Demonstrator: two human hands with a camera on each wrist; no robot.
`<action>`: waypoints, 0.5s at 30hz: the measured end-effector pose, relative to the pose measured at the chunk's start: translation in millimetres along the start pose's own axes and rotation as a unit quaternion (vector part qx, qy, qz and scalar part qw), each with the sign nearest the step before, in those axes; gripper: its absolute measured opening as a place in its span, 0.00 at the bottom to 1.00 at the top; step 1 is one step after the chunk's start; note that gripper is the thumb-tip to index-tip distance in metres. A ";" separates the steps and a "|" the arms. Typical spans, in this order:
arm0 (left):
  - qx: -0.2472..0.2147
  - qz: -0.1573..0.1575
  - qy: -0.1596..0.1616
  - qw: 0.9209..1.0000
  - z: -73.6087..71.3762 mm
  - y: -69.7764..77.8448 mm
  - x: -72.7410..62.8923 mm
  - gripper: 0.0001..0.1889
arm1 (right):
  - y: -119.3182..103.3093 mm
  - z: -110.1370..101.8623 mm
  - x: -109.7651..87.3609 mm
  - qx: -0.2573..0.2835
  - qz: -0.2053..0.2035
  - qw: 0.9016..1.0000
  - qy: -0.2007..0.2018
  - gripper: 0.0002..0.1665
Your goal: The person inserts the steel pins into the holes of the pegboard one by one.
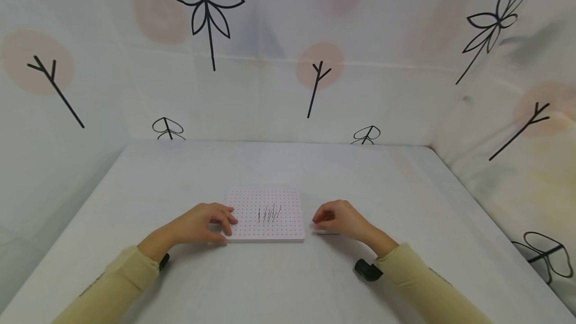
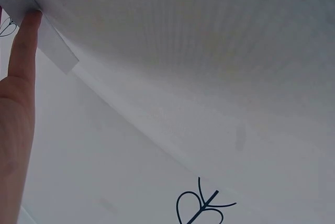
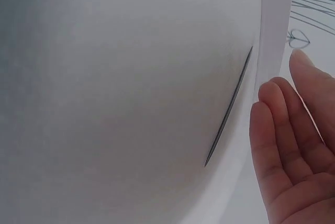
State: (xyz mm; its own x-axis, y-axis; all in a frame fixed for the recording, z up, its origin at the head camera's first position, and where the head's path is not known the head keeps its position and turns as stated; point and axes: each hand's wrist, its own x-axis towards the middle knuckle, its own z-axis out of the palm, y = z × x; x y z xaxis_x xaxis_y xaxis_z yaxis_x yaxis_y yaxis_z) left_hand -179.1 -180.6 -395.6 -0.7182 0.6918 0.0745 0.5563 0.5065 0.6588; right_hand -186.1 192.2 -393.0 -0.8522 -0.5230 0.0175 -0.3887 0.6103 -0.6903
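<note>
A flat white board (image 1: 245, 199) with a grid of small dots lies on the table. Several thin dark sticks (image 1: 270, 213) stand in its middle, most of them leaning slightly. At the board's left edge my left hand (image 1: 204, 221) rests with spread, bent fingers on top and the thumb near the front left corner; one finger touches the board's side (image 2: 55, 46) in the left wrist view. My right hand (image 1: 342, 219) hovers right of the board, its fingers loosely bent and nothing visible between them. Beneath it, a dark thin stick (image 3: 229, 106) with pointed ends lies on the table.
White cloth covers the table (image 1: 279, 284). Behind it hangs a pale curtain (image 1: 261, 94) with drawn flowers and twigs. Black wrist devices (image 1: 368, 270) show beneath both sleeves.
</note>
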 end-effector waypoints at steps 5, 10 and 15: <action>0.008 -0.003 0.002 1.000 0.2 -0.3 -0.1 0.08 | 3.3 -1.9 -3.3 -0.011 -0.008 1.000 -0.010 0.05; 0.010 -0.009 0.000 1.000 0.2 0.0 0.1 0.08 | 5.6 -3.5 -7.1 -0.013 -0.012 1.000 -0.021 0.07; 0.013 -0.001 0.001 1.000 -0.4 0.8 -0.3 0.08 | 6.6 -6.3 -10.1 -0.006 -0.012 0.999 -0.040 0.08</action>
State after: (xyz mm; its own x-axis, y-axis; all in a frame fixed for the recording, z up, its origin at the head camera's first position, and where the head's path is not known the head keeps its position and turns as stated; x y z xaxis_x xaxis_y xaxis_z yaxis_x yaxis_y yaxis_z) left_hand -178.6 -180.6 -394.7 -0.7202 0.6896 0.0757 0.5661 0.5211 0.6388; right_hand -182.2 205.3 -393.1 -0.8115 -0.5838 -0.0239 -0.4142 0.6036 -0.6812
